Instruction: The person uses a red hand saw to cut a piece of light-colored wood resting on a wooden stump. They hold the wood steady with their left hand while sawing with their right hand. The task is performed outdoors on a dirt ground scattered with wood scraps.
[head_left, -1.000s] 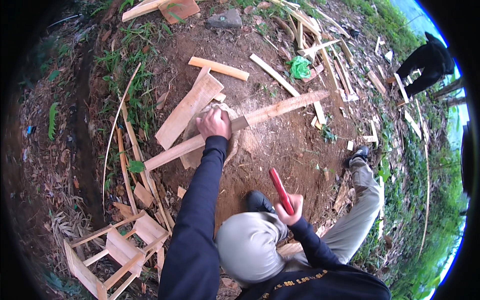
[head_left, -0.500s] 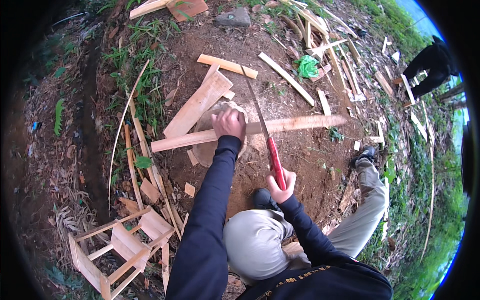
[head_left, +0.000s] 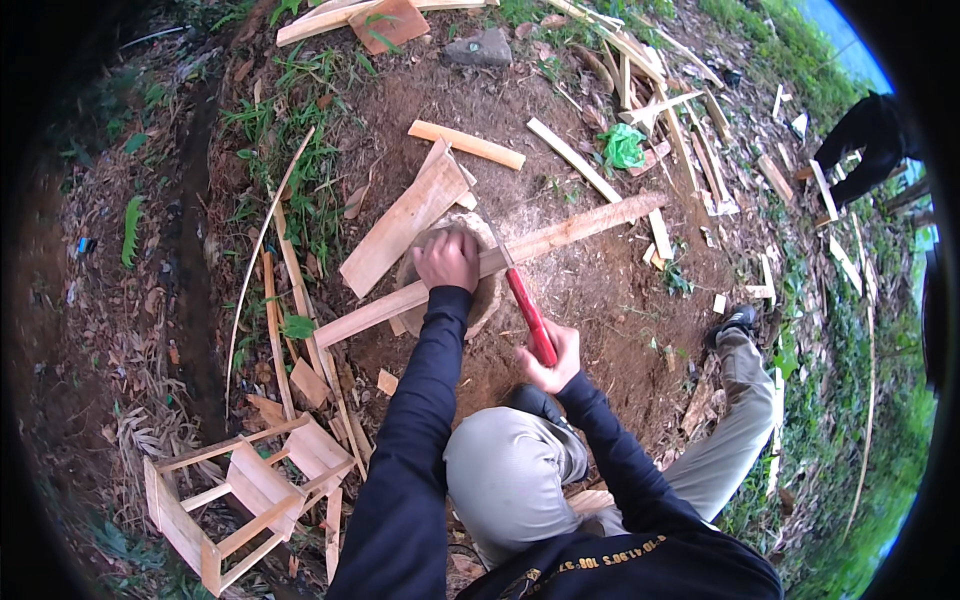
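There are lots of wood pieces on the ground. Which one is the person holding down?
The long thin plank lying across the stump. The left hand presses on it; the other boards lie loose, untouched.

To your near left a small wooden frame stool [head_left: 240, 495] lies on the dirt. Far ahead you have a grey stone [head_left: 478, 47], with a crumpled green bag [head_left: 623, 147] to its right. At far right another person [head_left: 862, 145] bends over.

No packages, labels, signs, screens visible.
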